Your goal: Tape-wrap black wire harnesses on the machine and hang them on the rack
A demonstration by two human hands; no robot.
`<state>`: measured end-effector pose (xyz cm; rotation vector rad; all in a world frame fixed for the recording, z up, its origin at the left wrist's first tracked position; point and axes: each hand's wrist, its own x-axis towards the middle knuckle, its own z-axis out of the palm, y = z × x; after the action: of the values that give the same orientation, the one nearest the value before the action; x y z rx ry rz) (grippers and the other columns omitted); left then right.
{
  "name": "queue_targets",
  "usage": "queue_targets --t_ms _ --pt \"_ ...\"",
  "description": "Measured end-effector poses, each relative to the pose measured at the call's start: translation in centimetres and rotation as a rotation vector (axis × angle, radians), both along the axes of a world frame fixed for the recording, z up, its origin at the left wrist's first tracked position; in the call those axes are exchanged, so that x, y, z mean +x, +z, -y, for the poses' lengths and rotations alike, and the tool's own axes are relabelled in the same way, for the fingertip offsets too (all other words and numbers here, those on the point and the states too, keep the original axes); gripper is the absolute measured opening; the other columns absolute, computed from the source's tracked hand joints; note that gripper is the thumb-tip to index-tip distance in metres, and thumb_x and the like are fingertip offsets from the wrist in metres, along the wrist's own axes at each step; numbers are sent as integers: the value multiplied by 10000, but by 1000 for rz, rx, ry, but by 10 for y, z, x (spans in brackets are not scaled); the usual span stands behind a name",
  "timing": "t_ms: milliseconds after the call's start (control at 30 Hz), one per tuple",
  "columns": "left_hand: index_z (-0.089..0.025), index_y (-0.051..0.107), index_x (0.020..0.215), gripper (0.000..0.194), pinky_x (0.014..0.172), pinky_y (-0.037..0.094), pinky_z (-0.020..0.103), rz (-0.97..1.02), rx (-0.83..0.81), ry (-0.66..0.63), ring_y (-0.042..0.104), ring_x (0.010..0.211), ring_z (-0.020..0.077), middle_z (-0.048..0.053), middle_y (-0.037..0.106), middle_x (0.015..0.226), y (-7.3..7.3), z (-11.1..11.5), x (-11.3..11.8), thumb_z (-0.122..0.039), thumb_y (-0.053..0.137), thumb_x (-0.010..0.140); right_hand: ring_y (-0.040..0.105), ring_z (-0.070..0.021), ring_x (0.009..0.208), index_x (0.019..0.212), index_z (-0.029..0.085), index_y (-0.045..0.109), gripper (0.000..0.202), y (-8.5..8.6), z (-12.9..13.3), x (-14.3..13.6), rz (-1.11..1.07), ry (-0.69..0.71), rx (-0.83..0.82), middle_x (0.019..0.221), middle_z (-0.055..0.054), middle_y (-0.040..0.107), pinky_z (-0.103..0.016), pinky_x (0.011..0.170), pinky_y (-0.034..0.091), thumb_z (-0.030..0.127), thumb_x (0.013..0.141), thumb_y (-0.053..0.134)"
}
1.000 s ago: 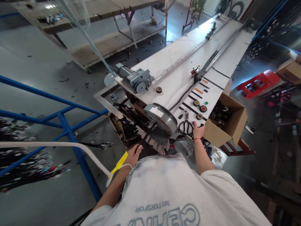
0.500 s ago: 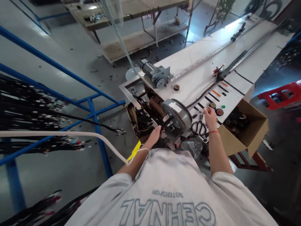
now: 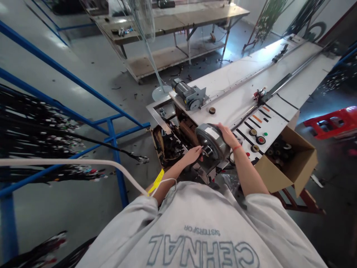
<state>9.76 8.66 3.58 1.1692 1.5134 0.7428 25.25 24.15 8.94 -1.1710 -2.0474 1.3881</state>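
A round grey drum [image 3: 220, 143] with a white label on top stands at the near end of the long white bench. My right hand [image 3: 227, 137] lies over its right side, fingers stretched along the casing. At the left of the drum, my left hand [image 3: 193, 154] has its fingertips pinched beside the shiny metal hub [image 3: 208, 150]. Whatever those fingertips hold is too small to make out. Right of the drum, tape rolls [image 3: 260, 140] and black and orange strips [image 3: 257, 118] lie on the white bench top [image 3: 237, 89].
A grey motor [image 3: 186, 93] is mounted at the bench's left edge. An open cardboard box [image 3: 302, 169] of dark rolls stands at the right. Blue rack bars [image 3: 111, 137] with black cable bundles [image 3: 36, 130] occupy the left side. A white cord [image 3: 111, 162] runs to my left arm.
My right hand has moved left from beside the tape rolls onto the drum. My left hand has shifted slightly right and up to the hub. The view has tilted a little.
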Motion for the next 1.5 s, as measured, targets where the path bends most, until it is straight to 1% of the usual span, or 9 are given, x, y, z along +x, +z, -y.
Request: queue_targets --t_ms 233,367,633,767,900,1033,1133,1267,1500 --pt "-170 661 983 315 662 431 268 -541 48 -107 673 697 224 45 689 657 24 -8 -2 -460 617 868 582 -311 1031 1046 128 617 325 -60 69 100 593 -563 200 1068 -163 605 -419 898 453 354 825 543" --pt "-178 680 994 291 766 469 283 -639 123 34 681 901 255 97 737 939 44 -21 -28 -436 607 882 622 -340 950 1152 99 537 548 -60 75 130 653 -639 -103 994 -175 627 -445 823 487 251 645 678" --pt "-199 587 1136 353 787 501 279 -521 113 -2 670 1023 255 76 719 1050 40 -29 -54 -444 601 882 619 -271 992 964 232 596 496 10 158 93 -390 -20 -506 1017 -101 663 -407 909 488 640 708 714" --pt "-177 560 1171 402 800 505 286 -559 90 -49 675 1002 257 98 713 1059 48 -31 -53 -447 612 877 644 -288 974 878 225 620 784 0 164 19 -486 363 -1051 985 -123 680 -438 887 510 941 688 361" --pt "-151 502 1285 515 814 502 328 -735 52 -57 680 975 295 133 711 997 59 -34 -48 -412 642 864 645 -193 607 684 215 529 687 -26 138 -25 -349 178 -1146 693 -96 667 -286 564 531 841 814 280" --pt "-109 544 1279 496 821 486 338 -945 62 82 664 991 316 182 682 1043 50 -35 -58 -315 658 843 528 -143 373 611 226 389 639 -13 145 8 -224 197 -1031 524 -75 605 -201 330 314 827 819 333" --pt "-116 709 867 314 680 477 273 -613 -65 -95 657 753 229 116 684 756 33 -26 -68 -415 613 857 594 -189 445 668 222 429 661 11 159 67 -282 322 -990 623 -107 662 -244 396 405 869 777 348" --pt "-110 729 819 637 469 374 234 275 -210 -291 422 423 101 51 595 538 10 -1 -44 -627 371 920 542 -201 415 627 246 413 636 9 145 125 -161 -44 -799 539 -90 609 -298 426 420 859 762 315" --pt "-159 605 1230 453 799 517 255 794 11 289 658 939 168 111 683 1169 4 28 13 -364 684 834 629 -302 781 694 199 583 303 -63 94 136 774 -418 -103 644 -87 587 -393 739 479 475 820 578"
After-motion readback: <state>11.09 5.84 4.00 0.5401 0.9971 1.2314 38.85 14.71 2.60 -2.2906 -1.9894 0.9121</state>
